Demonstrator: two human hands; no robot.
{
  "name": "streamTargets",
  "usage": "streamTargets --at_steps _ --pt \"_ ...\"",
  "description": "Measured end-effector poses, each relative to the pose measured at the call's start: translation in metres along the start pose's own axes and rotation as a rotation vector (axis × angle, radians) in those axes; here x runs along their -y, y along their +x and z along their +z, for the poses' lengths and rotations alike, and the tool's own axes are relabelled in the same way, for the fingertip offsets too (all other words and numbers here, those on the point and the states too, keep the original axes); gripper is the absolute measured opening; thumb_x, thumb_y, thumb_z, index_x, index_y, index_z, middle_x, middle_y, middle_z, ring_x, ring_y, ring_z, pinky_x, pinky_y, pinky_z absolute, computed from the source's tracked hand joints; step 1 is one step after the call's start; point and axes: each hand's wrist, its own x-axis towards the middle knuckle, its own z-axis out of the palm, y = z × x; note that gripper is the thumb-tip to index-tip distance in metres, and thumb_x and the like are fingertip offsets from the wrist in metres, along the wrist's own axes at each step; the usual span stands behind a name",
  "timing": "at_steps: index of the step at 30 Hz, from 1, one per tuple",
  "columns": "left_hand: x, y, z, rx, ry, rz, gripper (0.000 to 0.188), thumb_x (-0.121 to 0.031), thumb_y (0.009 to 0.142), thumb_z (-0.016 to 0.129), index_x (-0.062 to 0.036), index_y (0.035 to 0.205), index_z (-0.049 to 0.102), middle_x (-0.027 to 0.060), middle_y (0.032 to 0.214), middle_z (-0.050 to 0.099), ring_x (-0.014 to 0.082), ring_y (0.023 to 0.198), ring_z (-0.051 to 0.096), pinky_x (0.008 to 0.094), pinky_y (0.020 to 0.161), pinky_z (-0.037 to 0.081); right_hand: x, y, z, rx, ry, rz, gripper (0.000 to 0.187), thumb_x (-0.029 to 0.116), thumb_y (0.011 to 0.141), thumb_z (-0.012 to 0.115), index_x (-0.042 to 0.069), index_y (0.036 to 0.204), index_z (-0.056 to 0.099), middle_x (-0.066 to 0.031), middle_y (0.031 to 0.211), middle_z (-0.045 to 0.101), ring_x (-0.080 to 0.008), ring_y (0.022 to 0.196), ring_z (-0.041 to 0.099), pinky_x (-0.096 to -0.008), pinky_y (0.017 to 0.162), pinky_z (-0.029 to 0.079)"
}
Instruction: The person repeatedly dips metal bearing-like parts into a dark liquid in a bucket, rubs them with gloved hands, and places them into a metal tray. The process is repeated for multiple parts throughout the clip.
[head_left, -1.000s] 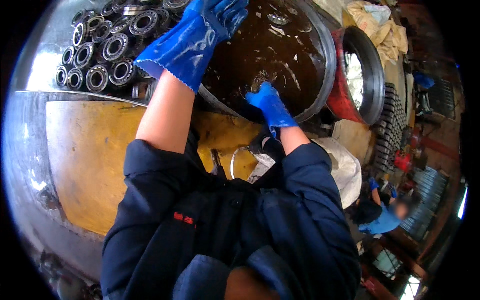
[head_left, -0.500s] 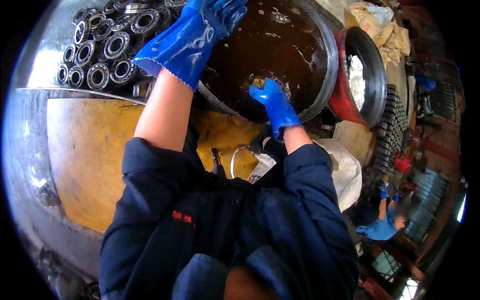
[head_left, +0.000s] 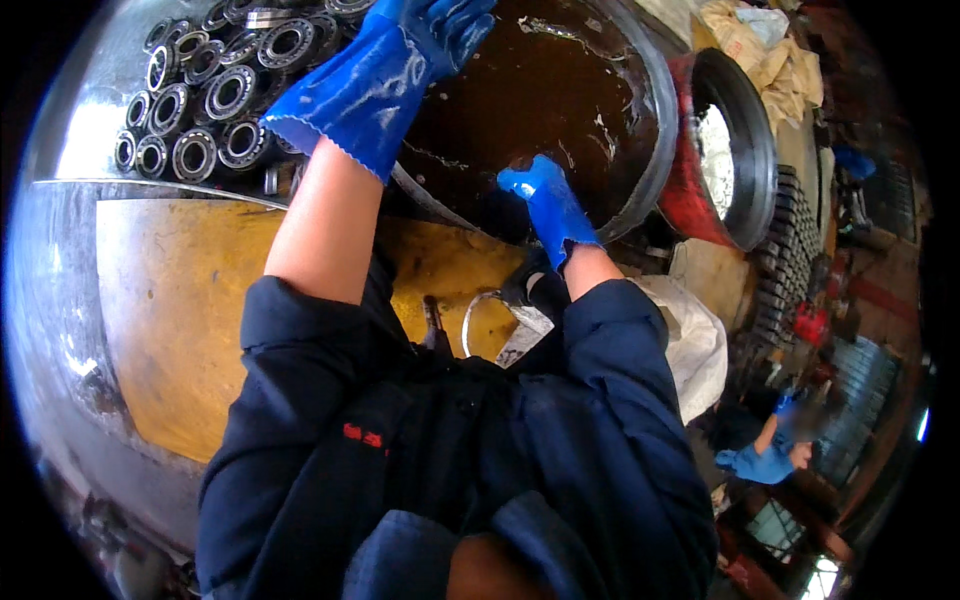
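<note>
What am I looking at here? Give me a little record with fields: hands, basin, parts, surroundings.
left hand: left hand in a long blue glove, raised over the basin's near edge
right hand: right hand in a blue glove, fingers dipped into the dark liquid
basin: round metal basin filled with dark brown liquid
parts: ring-shaped metal bearings packed together on a metal tray, left of the basin
surroundings: yellow surface below; red drum to the right; another person's blue-gloved hand far right

Dim workshop light, strong white glare on the metal tray [head_left: 70,150] at upper left, heavy fisheye bending and black corners.
</note>
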Motion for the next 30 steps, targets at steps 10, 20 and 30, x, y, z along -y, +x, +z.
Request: streamTargets --at_steps 10,20,30 --pt "0.003 -0.011 -0.006 0.183 0.039 0.048 0.040 -0.035 0.110 0.044 -0.0139 0.142 0.054 0.0107 0.145 0.062 0.0324 0.128 0.061 0.0446 0.103 0.051 -0.010 -0.041 -0.013 -0.044 0.079 -0.206 0.059 0.038 0.080 0.081 -0.001 0.123 0.069 -0.0209 0.120 0.073 -0.0335 0.113 0.069 -0.0439 0.099 0.052" --pt "-0.003 -0.007 0.004 -0.023 -0.015 -0.032 0.036 -0.034 0.109 0.046 -0.0151 0.138 0.058 0.0098 0.144 0.063 0.0319 0.127 0.062 0.0455 0.102 0.052 0.014 -0.041 -0.032 0.147 0.342 -0.105 0.066 0.036 0.079 0.084 0.002 0.133 0.066 -0.0186 0.124 0.072 -0.0306 0.117 0.068 -0.0422 0.101 0.051" --pt "-0.001 -0.008 0.006 -0.036 0.031 -0.023 0.035 -0.034 0.108 0.049 -0.0154 0.136 0.059 0.0084 0.140 0.066 0.0311 0.122 0.065 0.0451 0.100 0.053 -0.004 -0.023 -0.014 0.130 0.423 -0.087 0.067 0.030 0.083 0.083 -0.001 0.138 0.062 -0.0148 0.131 0.069 -0.0244 0.122 0.063 -0.0369 0.110 0.044"
